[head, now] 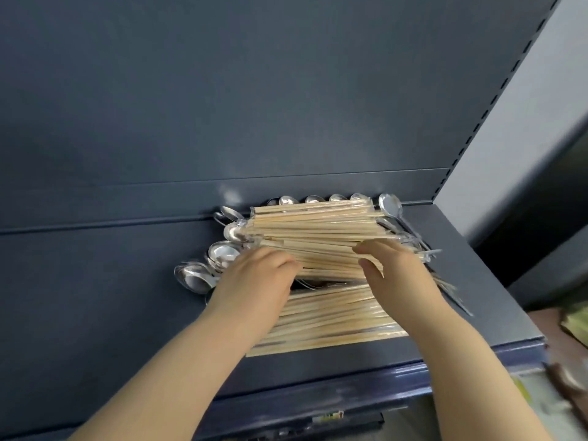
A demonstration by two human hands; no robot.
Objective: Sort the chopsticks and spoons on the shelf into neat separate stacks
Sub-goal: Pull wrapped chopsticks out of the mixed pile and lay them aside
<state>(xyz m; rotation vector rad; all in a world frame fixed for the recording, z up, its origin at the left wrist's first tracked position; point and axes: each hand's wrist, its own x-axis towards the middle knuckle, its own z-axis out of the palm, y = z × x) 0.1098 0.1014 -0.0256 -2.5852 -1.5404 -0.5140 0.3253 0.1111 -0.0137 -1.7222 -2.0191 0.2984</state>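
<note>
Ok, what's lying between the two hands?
In the head view, wrapped chopsticks fill the stretch between the left hand and right hand.

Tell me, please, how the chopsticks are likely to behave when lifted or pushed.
The chopsticks look like glossy wrapped packs, so they would probably slide over each other and fan out. Each pack seems stiff and light, being thin wood. The pile rests unevenly on spoons, so it may tilt or shift when pushed.
</note>
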